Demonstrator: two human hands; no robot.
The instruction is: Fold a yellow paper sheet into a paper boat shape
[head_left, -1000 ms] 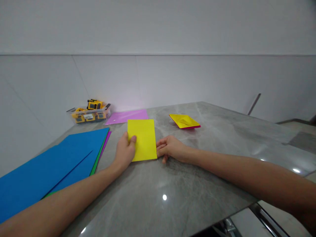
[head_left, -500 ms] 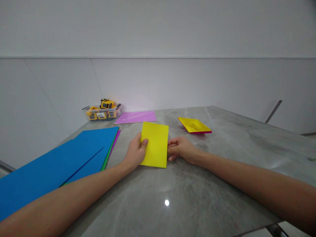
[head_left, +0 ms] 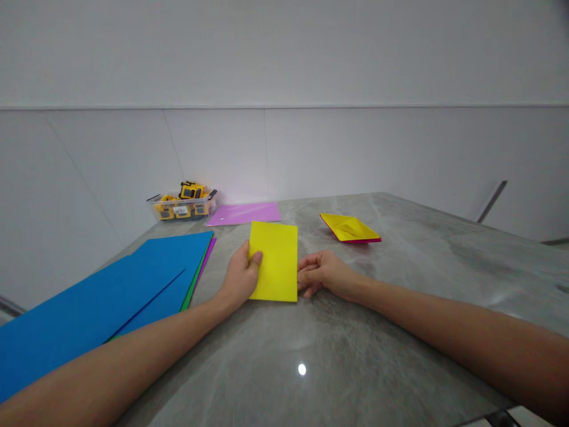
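A yellow sheet of paper (head_left: 276, 264), a small upright rectangle that looks folded, is held just above the grey table. My left hand (head_left: 241, 274) is closed on its left edge, thumb on the front face and the other fingers hidden behind. At the right edge, the curled fingers of my right hand (head_left: 324, 273) meet the paper, some fingertips partly hidden at its border. Beyond my right hand lies a folded paper boat (head_left: 350, 228), yellow inside with a red-pink underside.
Large blue sheets (head_left: 111, 290) with green and purple ones beneath lie at the left. A pink-purple sheet (head_left: 244, 213) rests near the wall, beside a clear plastic box (head_left: 182, 209) of yellow-and-black toy pieces. The grey marbled table (head_left: 355, 356) meets a white wall behind.
The yellow paper and my left hand have shifted slightly left. My right hand has moved along with them, its fingers closer against the right edge. The view has tilted slightly.
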